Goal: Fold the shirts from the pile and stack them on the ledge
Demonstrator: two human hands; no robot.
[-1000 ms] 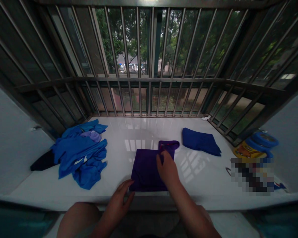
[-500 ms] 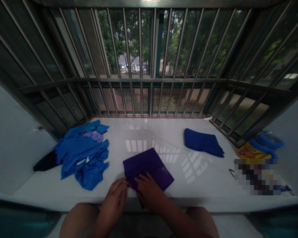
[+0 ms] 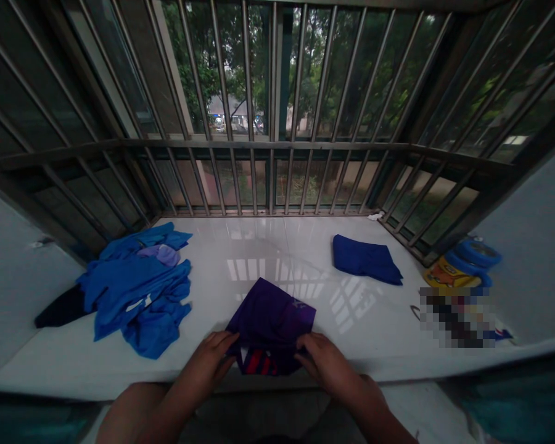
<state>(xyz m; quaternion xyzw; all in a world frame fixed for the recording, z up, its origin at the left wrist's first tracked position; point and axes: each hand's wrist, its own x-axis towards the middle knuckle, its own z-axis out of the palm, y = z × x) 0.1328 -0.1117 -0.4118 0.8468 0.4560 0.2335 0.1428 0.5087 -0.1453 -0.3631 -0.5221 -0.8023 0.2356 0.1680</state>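
Observation:
A dark purple garment [image 3: 271, 314] lies folded at the front of the white ledge, close to my knees. Its near edge is lifted, and a red and dark striped part shows beneath. My left hand [image 3: 213, 354] pinches the left end of that edge between thumb and fingers. At the right end, my right hand [image 3: 321, 357] grips the edge the same way. Small light marks sit near the garment's right corner. What kind of garment it is I cannot tell.
A loose heap of blue clothes [image 3: 139, 290] lies on the left of the white ledge [image 3: 213, 246]. Toward the back right is a folded dark blue cloth [image 3: 365, 259]. A yellow and blue container [image 3: 460, 265] stands by the right wall, beside a blurred-out item. Metal bars [image 3: 272, 148] line the window.
My right hand has moved from the garment's middle to its right end, and both hands now grip the near edge. The red striped part shows more. The whole view has shifted slightly.

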